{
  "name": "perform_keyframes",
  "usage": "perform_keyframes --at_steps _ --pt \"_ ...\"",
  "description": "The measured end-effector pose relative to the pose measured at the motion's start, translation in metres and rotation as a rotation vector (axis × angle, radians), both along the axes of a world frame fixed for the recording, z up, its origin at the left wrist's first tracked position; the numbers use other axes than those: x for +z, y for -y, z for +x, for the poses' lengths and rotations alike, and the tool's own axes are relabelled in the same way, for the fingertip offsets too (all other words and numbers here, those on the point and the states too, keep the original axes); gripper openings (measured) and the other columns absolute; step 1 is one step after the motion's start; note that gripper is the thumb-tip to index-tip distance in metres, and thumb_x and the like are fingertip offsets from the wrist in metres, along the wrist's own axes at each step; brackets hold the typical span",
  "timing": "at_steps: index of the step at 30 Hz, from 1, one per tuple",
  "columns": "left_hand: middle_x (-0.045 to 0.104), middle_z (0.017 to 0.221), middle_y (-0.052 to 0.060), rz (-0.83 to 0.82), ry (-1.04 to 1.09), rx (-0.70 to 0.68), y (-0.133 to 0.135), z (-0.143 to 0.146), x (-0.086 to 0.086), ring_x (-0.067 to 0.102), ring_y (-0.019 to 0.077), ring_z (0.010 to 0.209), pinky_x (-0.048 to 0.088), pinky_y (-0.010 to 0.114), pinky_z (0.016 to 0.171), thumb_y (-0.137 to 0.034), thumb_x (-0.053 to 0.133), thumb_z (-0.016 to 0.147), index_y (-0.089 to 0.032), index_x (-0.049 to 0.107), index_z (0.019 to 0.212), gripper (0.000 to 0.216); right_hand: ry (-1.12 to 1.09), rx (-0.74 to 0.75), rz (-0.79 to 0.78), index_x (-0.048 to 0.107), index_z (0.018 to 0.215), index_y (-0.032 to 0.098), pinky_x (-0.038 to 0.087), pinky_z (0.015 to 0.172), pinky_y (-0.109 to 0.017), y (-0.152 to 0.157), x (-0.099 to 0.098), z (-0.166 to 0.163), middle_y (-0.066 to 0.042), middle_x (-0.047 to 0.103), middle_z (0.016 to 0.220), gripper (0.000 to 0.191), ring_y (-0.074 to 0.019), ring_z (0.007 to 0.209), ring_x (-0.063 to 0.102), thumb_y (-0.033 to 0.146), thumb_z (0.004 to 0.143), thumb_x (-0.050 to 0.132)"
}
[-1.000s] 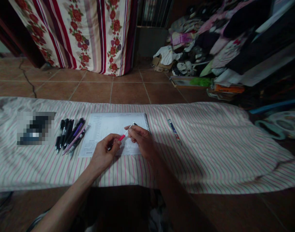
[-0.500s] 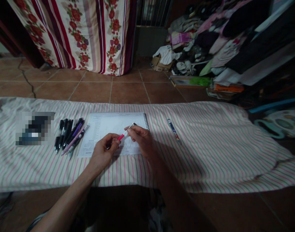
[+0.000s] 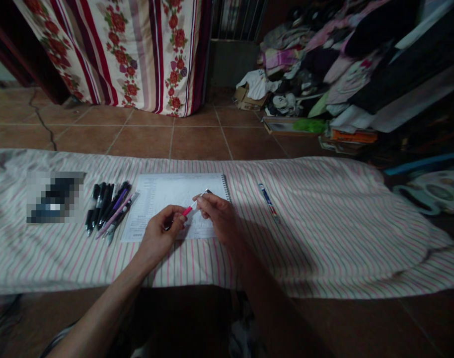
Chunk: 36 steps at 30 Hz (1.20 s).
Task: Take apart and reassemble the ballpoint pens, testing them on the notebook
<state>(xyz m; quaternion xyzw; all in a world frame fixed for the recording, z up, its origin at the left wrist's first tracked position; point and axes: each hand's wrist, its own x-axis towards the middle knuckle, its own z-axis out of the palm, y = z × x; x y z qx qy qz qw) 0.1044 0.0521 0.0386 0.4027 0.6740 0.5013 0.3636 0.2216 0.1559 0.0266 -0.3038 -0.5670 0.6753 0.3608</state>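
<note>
Closest in, both bare forearms reach forward over a striped bedsheet [image 3: 324, 248], and the two hands meet above a spiral notebook [image 3: 156, 194], the landmark for everything else here. The left hand [image 3: 160, 229] is curled, its thumb and fingers pinching the pink grip of a slim pink-barrelled pen [image 3: 188, 211], with a small dark bit showing inside the curl that is too shaded to identify. The right hand [image 3: 219, 215] is not spread either: its fingertips pinch the pen's far end, near a small silvery tip, so the pen lies tilted between the two hands, just above the notebook's page. That page carries a printed form with ruled columns, and its small print is too fine to read, as is any writing on the pens. The notebook's wire binding runs down its right edge. Just left of the notebook, a tight row of pens [image 3: 107, 209] lies on the sheet, mostly black, with a purple one and a pale pink one among them. Further left sits a pixelated patch [image 3: 54, 197] that hides whatever is under it. Right of the notebook lies a lone blue-and-white pen [image 3: 267, 201] with a red end. Beyond the notebook stretch brown floor tiles [image 3: 197, 141], then a floral striped curtain [image 3: 118, 49] and, to its right, a heaped pile of clothes [image 3: 316, 64]
</note>
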Motion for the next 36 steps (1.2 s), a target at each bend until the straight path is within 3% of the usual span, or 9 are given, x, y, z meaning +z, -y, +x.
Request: perform_keyframes --at_steps 12,17,36 --pt "0.060 0.068 0.000 0.003 0.011 0.042 -0.0018 0.0008 0.0057 0.052 0.0113 0.058 0.040 0.025 0.057 -0.036 0.056 0.076 -0.017 0.061 0.083 0.021 0.076 -0.072 0.102 0.069 0.079 0.019 0.039 0.051 -0.022 0.0010 0.0005 -0.0006 -0.001 0.065 0.070 0.024 -0.0089 0.055 0.049 0.040 0.076 0.059" --pt "0.060 0.066 0.000 0.012 0.022 0.052 -0.0017 -0.0003 0.0039 0.052 0.0112 0.058 0.040 0.024 0.057 -0.036 0.058 0.074 -0.017 0.061 0.082 0.020 0.131 -0.056 0.155 0.069 0.073 0.019 0.040 0.050 -0.022 0.0026 0.0017 -0.0015 -0.001 0.064 0.065 0.025 -0.0094 0.054 0.050 0.041 0.076 0.058" --pt "0.061 0.068 0.000 0.017 0.013 0.035 -0.0001 -0.0021 0.0027 0.053 0.0108 0.059 0.041 0.023 0.056 -0.034 0.058 0.076 -0.017 0.062 0.084 0.019 0.032 -0.038 0.024 0.069 0.076 0.019 0.038 0.052 -0.022 0.0012 0.0003 -0.0005 -0.001 0.064 0.069 0.021 -0.0084 0.055 0.047 0.039 0.075 0.060"
